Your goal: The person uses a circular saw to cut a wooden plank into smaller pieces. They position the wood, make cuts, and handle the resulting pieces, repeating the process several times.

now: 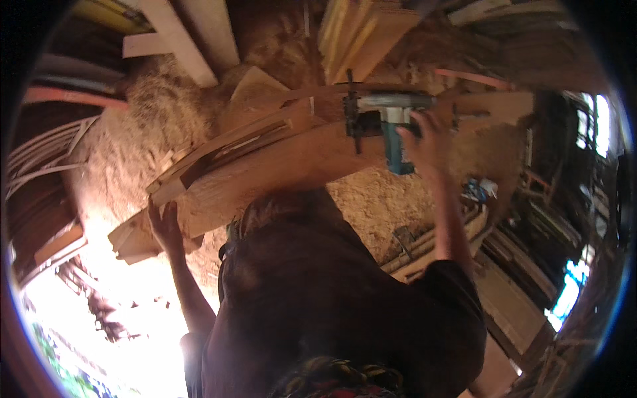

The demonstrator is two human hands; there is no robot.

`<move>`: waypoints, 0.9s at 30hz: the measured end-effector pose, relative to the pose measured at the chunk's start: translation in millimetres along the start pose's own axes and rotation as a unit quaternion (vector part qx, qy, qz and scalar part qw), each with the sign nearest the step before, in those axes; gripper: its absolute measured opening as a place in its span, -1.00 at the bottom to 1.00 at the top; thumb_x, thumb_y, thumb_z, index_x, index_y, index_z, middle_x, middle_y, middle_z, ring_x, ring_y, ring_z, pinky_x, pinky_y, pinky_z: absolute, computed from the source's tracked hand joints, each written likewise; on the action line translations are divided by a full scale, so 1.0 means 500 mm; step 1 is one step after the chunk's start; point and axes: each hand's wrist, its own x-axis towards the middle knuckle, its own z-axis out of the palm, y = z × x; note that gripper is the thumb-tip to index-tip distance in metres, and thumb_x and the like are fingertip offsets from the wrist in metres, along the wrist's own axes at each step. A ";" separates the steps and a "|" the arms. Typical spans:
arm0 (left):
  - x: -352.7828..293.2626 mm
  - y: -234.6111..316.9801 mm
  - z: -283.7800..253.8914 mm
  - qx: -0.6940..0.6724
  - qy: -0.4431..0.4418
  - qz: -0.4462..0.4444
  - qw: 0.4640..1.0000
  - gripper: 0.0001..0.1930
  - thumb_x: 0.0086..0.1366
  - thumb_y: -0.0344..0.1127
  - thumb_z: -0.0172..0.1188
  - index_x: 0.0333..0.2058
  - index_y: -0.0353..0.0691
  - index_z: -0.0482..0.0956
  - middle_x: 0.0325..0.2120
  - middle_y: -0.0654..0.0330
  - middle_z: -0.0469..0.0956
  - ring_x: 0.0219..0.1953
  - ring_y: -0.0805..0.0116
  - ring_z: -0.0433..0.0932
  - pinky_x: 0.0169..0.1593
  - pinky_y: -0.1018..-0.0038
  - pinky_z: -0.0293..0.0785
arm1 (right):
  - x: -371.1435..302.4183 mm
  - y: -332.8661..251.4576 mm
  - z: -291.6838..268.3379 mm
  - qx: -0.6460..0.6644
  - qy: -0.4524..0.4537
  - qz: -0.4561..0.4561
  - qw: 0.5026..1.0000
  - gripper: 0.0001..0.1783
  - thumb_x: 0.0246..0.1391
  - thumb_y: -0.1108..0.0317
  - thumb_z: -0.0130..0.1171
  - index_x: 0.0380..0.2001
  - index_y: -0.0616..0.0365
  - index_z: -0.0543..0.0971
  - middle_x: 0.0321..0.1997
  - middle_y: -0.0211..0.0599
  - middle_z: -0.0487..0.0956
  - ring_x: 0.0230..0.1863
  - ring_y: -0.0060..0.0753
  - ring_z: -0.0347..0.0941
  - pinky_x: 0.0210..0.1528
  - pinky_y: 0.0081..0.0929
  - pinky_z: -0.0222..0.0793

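A long wooden workpiece of boards (312, 156), with a slot-like gap near its upper edge, lies across in front of me. My left hand (167, 229) rests at its left end, fingers stretched out on the wood. Toward the right, my right hand (426, 142) is closed around a teal and grey pistol-grip power tool (396, 136), held over the workpiece. Its exact kind is unclear. Beside the tool's left end stands a dark upright bar (352, 113), perhaps a clamp; I cannot tell whether it belongs to the tool.
Sawdust (162, 109) covers the floor around the workpiece. Stacked planks (365, 36) stand beyond it, and loose boards (176, 40) lie at the far left. Long timbers (514, 278) and a small blue and white object (479, 190) are on the right. Bright light washes out the lower left.
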 end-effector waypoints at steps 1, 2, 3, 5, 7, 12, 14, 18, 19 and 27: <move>-0.026 0.009 0.005 -0.041 0.016 -0.019 0.999 -0.43 0.45 -0.47 0.25 0.39 -0.22 0.34 0.28 0.16 0.47 0.16 0.32 0.53 0.13 0.40 0.57 | -0.015 0.038 -0.017 -0.081 -0.006 -0.032 0.996 -0.42 0.12 0.03 0.45 0.10 0.10 0.60 0.08 -0.10 0.64 0.05 0.08 0.59 0.08 -0.11 0.54; -0.054 0.019 0.003 -0.078 0.036 -0.037 0.996 -0.43 0.45 -0.45 0.26 0.39 -0.20 0.34 0.25 0.19 0.48 0.09 0.36 0.57 0.08 0.44 0.59 | -0.028 0.059 -0.034 -0.067 -0.047 0.005 0.997 -0.41 0.09 0.04 0.47 0.12 0.09 0.59 0.10 -0.08 0.64 0.09 0.08 0.58 0.15 -0.09 0.50; -0.077 0.018 -0.004 -0.071 0.040 -0.027 0.996 -0.42 0.46 -0.42 0.26 0.40 -0.18 0.33 0.22 0.22 0.50 -0.01 0.41 0.58 0.00 0.48 0.58 | -0.029 0.069 -0.039 -0.040 -0.088 0.031 0.995 -0.39 0.06 0.06 0.50 0.13 0.07 0.58 0.13 -0.05 0.63 0.14 0.08 0.56 0.21 -0.07 0.45; -0.110 -0.003 0.009 -0.067 0.022 0.013 0.997 -0.40 0.46 -0.35 0.27 0.41 -0.15 0.29 0.19 0.24 0.53 -0.19 0.47 0.58 -0.11 0.54 0.56 | -0.025 0.143 -0.031 0.148 -0.204 0.126 0.960 -0.34 0.06 0.23 0.47 0.23 0.12 0.54 0.22 -0.05 0.59 0.18 -0.10 0.56 0.25 -0.14 0.43; -0.153 0.113 0.084 -0.043 0.086 -0.163 0.982 -0.37 0.46 -0.35 0.26 0.43 -0.15 0.25 0.25 0.18 0.51 -0.09 0.42 0.63 -0.09 0.51 0.59 | -0.016 0.212 -0.022 0.187 -0.241 0.067 0.950 -0.35 0.06 0.28 0.48 0.22 0.20 0.52 0.18 -0.09 0.59 0.22 -0.16 0.53 0.29 -0.17 0.39; -0.250 0.066 0.154 -0.107 0.142 -0.109 0.978 -0.35 0.41 -0.30 0.34 0.39 -0.20 0.28 0.23 0.03 0.52 0.01 0.31 0.66 -0.08 0.42 0.63 | 0.069 0.301 0.020 0.147 -0.378 -0.038 0.913 -0.31 0.01 0.24 0.53 0.21 0.17 0.55 0.25 -0.03 0.55 0.34 -0.08 0.44 0.37 -0.14 0.34; -0.284 0.059 0.193 -0.126 0.146 -0.130 0.972 -0.37 0.42 -0.30 0.33 0.38 -0.20 0.30 0.20 0.04 0.54 -0.01 0.31 0.67 -0.07 0.43 0.62 | 0.061 0.399 0.069 0.143 -0.349 -0.090 0.922 -0.27 -0.02 0.19 0.57 0.22 0.16 0.55 0.27 -0.03 0.53 0.34 -0.06 0.43 0.39 -0.14 0.33; -0.366 0.035 0.220 -0.150 0.183 -0.155 0.959 -0.41 0.44 -0.30 0.29 0.37 -0.22 0.31 0.15 0.05 0.59 -0.01 0.32 0.68 -0.07 0.43 0.63 | 0.107 0.383 0.071 0.100 -0.366 -0.093 0.921 -0.18 -0.06 0.13 0.61 0.24 0.21 0.53 0.33 0.01 0.48 0.36 -0.04 0.41 0.40 -0.14 0.34; -0.384 0.030 0.224 -0.159 0.201 -0.157 0.954 -0.42 0.44 -0.30 0.29 0.36 -0.23 0.33 0.13 0.06 0.60 -0.01 0.33 0.68 -0.07 0.43 0.63 | 0.118 0.327 0.044 0.104 -0.368 -0.084 0.920 -0.17 -0.06 0.12 0.61 0.25 0.23 0.51 0.32 0.03 0.48 0.36 -0.05 0.41 0.40 -0.14 0.33; -0.354 0.108 0.275 -0.199 0.201 -0.072 0.956 -0.48 0.45 -0.26 0.30 0.29 -0.29 0.40 0.09 0.06 0.64 -0.01 0.28 0.69 -0.03 0.39 0.62 | 0.166 0.088 -0.082 0.267 -0.393 -0.098 0.874 -0.39 0.00 0.18 0.56 0.05 0.32 0.64 -0.01 -0.14 0.72 0.03 -0.27 0.63 0.15 -0.32 0.50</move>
